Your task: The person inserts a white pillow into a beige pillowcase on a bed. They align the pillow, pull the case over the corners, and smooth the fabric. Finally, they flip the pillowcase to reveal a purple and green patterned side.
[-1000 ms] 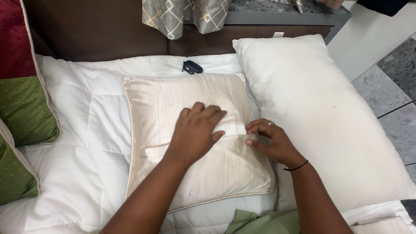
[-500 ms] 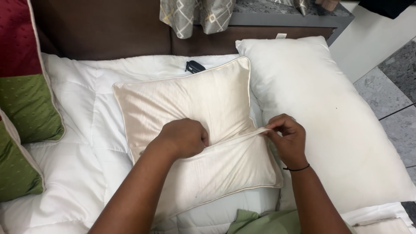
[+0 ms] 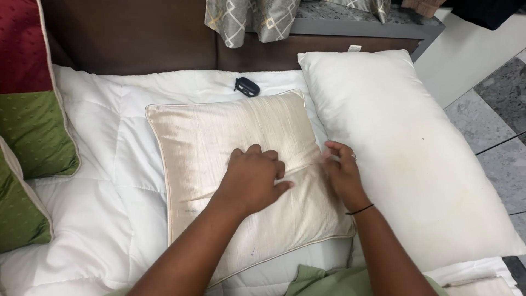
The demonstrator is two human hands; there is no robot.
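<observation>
A cream satin cushion [image 3: 219,131] with piped edges lies flat on the white quilt [image 3: 109,181] in the middle of the view. My left hand [image 3: 253,178] presses palm down on its centre, fingers spread. Just to the right, my right hand [image 3: 342,172] rests on the cushion's right side near the edge, fingers loosely apart and slightly blurred; it holds nothing. A black band circles my right wrist.
A large white pillow [image 3: 416,148] lies to the right of the cushion. Green and red cushions [image 3: 33,131] sit at the left edge. A small black case [image 3: 246,86] lies by the brown headboard [image 3: 131,38]. Patterned grey fabric [image 3: 252,19] hangs above. Green cloth [image 3: 339,279] shows at the bottom.
Half a second ago my left hand gripped the bunched cushion while the right pinched its edge. Now the cushion lies flat, both hands are open on it.
</observation>
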